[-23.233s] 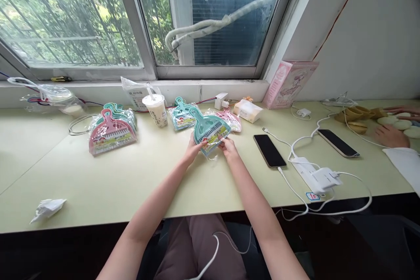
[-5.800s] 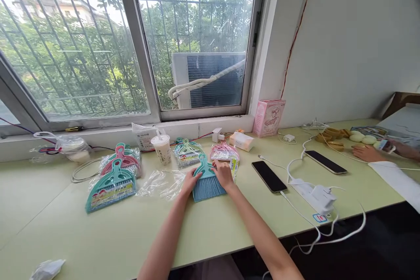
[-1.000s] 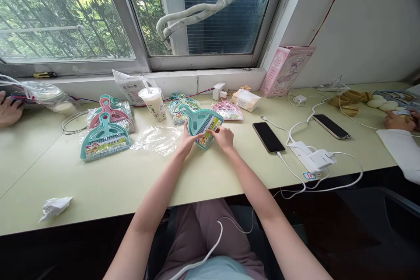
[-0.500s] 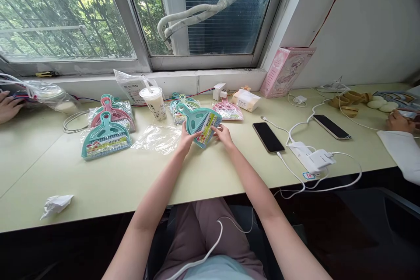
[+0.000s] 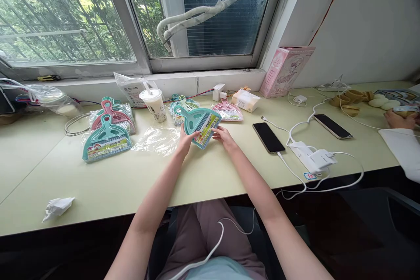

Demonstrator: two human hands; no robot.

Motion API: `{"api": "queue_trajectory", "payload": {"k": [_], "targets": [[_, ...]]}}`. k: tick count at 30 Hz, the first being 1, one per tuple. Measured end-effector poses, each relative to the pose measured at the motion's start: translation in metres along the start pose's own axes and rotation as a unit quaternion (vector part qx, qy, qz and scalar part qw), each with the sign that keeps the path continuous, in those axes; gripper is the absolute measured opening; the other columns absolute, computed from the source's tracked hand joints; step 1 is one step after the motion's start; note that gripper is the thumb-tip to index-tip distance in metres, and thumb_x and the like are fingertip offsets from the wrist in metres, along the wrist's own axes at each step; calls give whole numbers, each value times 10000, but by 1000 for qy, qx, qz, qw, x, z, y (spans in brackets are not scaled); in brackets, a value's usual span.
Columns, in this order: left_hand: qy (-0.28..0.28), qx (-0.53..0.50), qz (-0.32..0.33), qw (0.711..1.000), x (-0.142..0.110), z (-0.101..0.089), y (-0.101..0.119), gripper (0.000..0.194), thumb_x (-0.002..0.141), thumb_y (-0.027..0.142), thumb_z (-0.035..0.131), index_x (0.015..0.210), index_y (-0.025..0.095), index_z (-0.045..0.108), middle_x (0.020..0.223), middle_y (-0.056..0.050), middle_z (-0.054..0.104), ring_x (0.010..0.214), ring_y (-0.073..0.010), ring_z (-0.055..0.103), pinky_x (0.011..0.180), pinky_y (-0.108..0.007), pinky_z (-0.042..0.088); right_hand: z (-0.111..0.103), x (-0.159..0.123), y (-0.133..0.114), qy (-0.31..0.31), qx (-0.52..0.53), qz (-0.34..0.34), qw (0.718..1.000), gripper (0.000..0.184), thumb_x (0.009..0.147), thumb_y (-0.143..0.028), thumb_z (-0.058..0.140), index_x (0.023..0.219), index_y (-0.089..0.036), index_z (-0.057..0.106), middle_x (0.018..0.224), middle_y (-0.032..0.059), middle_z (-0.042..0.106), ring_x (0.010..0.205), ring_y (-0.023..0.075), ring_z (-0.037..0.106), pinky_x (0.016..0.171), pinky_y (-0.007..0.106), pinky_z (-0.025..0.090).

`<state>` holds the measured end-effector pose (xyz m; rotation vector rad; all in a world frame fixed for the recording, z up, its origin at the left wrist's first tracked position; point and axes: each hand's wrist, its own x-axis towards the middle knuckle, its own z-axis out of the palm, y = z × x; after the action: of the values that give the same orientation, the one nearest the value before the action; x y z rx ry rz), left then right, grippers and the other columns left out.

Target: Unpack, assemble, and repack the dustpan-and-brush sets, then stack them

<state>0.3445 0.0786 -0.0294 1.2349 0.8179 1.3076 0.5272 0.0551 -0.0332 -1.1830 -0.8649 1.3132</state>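
A teal dustpan and brush set with a yellow-green label is held tilted above the table, its handle pointing up and left. My left hand is closed on its lower left side, thumb over the front. At its right edge my right hand grips with bent fingers, partly hidden behind it. A flat clear plastic bag lies left of my left hand. Farther left, a teal dustpan set in clear wrap rests before a pink dustpan set. Behind the held set are another wrapped set and a pink one.
A lidded drink cup stands behind the bag. To the right lie a phone, a white power strip with cables, and another phone. A tissue pack and pink box stand behind. Another person's hand is far right.
The held dustpan set stays almost in place, shifting very slightly. The other person's hand at the far left has left the view.
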Motion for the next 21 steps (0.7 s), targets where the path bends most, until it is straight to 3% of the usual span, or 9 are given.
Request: {"api": "queue_trajectory", "payload": {"k": [3, 12, 18, 21], "targets": [[-3, 5, 6, 1000, 1, 0, -2, 701, 640, 267, 802, 1263, 249, 480, 1245, -70, 591, 1181, -275, 561, 1021, -462, 459, 4, 1, 5, -19, 36, -6, 999, 263, 698, -314, 762, 915, -190, 680, 915, 40, 746, 797, 153, 695, 776, 265, 552], [9, 19, 9, 1000, 6, -4, -15, 813, 613, 284, 828, 1326, 274, 437, 1215, -58, 593, 1161, -266, 568, 1010, -440, 461, 9, 5, 12, -4, 111, 21, 994, 218, 662, -179, 796, 843, -156, 676, 875, 58, 754, 752, 176, 714, 766, 308, 588], [-13, 49, 16, 999, 6, -4, 2, 799, 691, 406, 786, 1377, 269, 400, 1269, -87, 555, 1202, -274, 537, 1023, -417, 432, 7, 6, 12, -4, 117, -15, 993, 261, 639, -218, 826, 852, -173, 681, 916, 47, 754, 830, 190, 715, 819, 337, 590], [41, 115, 51, 991, 9, -12, 14, 670, 807, 474, 659, 1384, 259, 398, 1327, -118, 523, 1284, -290, 469, 1081, -443, 361, 2, 6, 9, 12, 129, -35, 991, 279, 620, -224, 835, 851, -176, 684, 925, 43, 753, 844, 190, 710, 822, 337, 588]]}}
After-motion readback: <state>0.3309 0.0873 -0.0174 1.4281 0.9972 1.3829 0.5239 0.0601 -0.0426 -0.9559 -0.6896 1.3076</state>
